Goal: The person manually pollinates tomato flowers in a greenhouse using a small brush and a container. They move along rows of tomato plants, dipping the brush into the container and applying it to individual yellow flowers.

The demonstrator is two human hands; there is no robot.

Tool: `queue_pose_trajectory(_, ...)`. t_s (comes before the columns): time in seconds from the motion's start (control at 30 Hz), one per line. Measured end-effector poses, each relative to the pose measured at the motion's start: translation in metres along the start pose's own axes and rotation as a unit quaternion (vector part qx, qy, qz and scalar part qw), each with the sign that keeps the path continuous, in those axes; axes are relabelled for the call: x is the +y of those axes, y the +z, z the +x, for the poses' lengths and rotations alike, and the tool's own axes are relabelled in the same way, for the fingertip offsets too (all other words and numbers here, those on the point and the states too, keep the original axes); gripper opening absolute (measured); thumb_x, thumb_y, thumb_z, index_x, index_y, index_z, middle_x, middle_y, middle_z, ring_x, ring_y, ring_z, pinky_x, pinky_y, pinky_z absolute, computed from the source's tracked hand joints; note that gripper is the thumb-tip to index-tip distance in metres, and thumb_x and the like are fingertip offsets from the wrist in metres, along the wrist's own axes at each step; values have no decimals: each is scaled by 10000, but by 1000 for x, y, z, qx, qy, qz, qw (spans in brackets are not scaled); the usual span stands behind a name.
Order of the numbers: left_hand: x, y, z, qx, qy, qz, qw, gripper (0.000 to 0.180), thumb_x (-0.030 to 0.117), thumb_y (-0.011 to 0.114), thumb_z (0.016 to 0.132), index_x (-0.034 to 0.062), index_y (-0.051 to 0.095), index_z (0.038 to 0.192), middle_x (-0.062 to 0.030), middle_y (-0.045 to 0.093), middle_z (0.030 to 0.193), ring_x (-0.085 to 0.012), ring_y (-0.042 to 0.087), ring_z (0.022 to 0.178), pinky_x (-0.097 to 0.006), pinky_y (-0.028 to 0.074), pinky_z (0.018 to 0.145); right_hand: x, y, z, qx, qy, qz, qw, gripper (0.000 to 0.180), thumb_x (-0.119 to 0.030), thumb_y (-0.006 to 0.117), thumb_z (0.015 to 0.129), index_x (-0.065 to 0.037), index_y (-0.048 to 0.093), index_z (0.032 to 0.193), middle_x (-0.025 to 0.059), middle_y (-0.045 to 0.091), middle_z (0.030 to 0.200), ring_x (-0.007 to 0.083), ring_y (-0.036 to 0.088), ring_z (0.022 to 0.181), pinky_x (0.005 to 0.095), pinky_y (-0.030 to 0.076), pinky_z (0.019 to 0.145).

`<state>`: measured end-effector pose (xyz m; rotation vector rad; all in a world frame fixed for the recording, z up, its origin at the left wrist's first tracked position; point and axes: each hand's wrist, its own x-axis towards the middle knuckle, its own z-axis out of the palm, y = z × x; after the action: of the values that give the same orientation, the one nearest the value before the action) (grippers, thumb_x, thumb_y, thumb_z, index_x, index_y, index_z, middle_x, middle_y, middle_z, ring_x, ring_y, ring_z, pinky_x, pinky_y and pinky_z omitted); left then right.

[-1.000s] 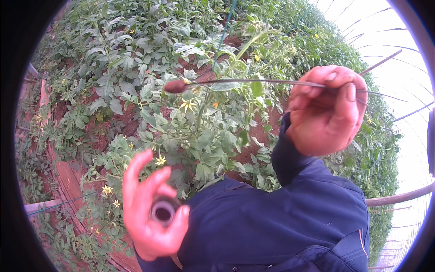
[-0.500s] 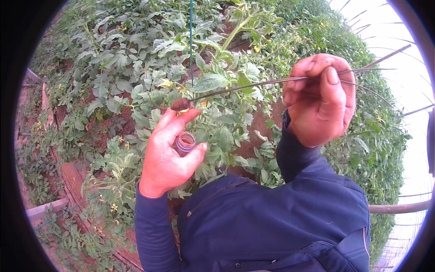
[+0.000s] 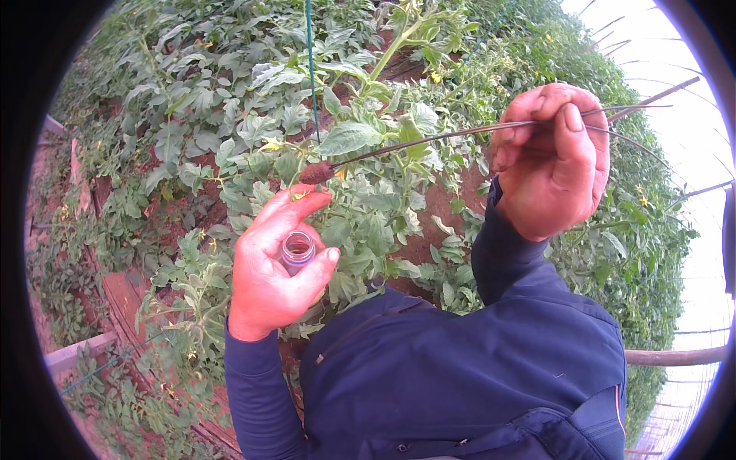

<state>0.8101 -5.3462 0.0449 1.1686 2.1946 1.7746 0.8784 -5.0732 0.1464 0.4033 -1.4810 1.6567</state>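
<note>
My left hand (image 3: 264,280) is closed round a small clear open-mouthed bottle (image 3: 297,249), its mouth turned up. A small yellow-green flower (image 3: 297,196) shows at the tips of its stretched fingers; whether they pinch it is hard to tell. Just above those fingertips is the reddish-brown, sponge-like tip (image 3: 317,172) of a thin wire applicator (image 3: 437,139). My right hand (image 3: 563,165) pinches the wire between thumb and fingers, well to the right of the tip. Beyond that hand the wire ends stick out, spread apart.
Leafy tomato plants (image 3: 207,115) with yellow flowers surround both hands. A green string (image 3: 312,69) hangs down close to the applicator tip. A wooden rail (image 3: 675,358) stands at the right, a pale beam (image 3: 80,353) at the lower left. Reddish soil shows between the plants.
The sponge-like tip has shifted slightly right and up from the flower at my left fingertips. My left hand has moved a little left and down; my right hand has moved slightly right.
</note>
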Motion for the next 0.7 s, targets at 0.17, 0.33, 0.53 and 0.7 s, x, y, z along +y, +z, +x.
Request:
queue_pose_trajectory(0.17,3,-3,-6,15,10,7,1000,511,46,792,805,-22,721,1306,-105,766,957,-321,624,1364,-421,462,1134,-3,0,2,55,-60,-69,994,187,-86,527,1086,60,629,1141,190,716,931,175,654,654,266,517,508)
queue_pose_trajectory(0.33,21,-5,-42,56,-127,-42,989,508,79,842,761,-24,736,1246,-250,684,1358,-341,706,1218,-397,551,1019,-17,9,17,-136,-48,116,983,269,-180,442,1127,33,586,1048,185,585,815,188,532,614,288,467,478)
queue_pose_trajectory(0.53,43,-25,-113,151,-109,54,981,467,9,837,713,-23,748,1171,-227,660,1377,-233,736,972,-361,597,869,-1,54,-12,-300,62,188,933,225,-274,501,1123,-63,537,1052,103,561,848,144,476,636,283,415,534)
queue_pose_trajectory(0.7,55,-38,-163,252,-157,68,953,445,-42,809,701,-37,739,1140,-205,647,1404,-158,719,857,-306,597,766,11,110,-30,-391,91,246,882,293,-362,597,1099,-70,572,1107,126,610,952,190,545,741,306,467,628)
